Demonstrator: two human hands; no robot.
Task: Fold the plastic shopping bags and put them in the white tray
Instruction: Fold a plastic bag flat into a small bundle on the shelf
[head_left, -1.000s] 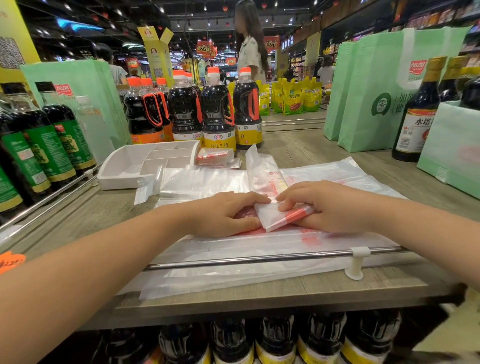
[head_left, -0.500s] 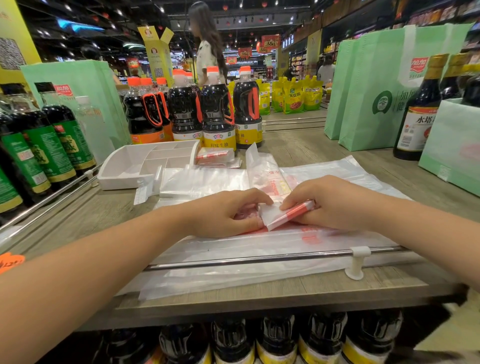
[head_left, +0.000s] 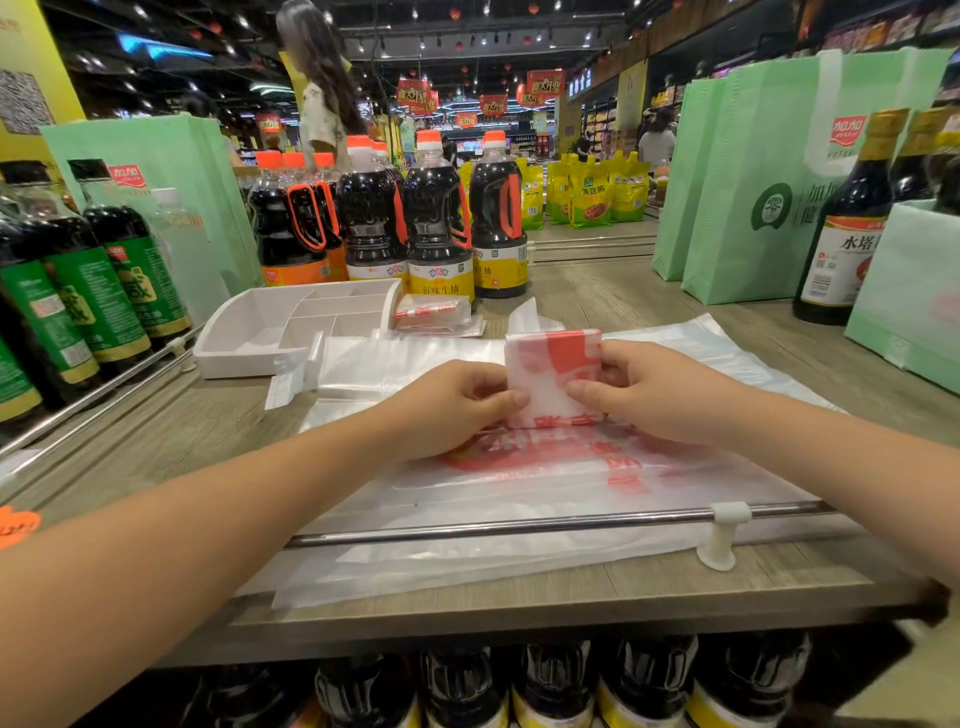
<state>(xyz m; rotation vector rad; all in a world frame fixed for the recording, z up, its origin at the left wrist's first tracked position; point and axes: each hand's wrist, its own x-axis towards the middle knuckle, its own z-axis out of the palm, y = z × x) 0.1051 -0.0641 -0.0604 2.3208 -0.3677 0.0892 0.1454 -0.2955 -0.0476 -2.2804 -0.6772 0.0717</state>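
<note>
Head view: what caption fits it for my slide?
Left hand and right hand pinch a folded plastic bag over flat bags near white tray.

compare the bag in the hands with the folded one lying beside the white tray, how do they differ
The held bag is tilted up, pinched by the left hand and right hand; the folded bag beside the white tray lies flat, untouched. The held bag has a loose flap sticking up; the folded bag looks compact. Both are whitish plastic with red print, outside the tray.
</note>
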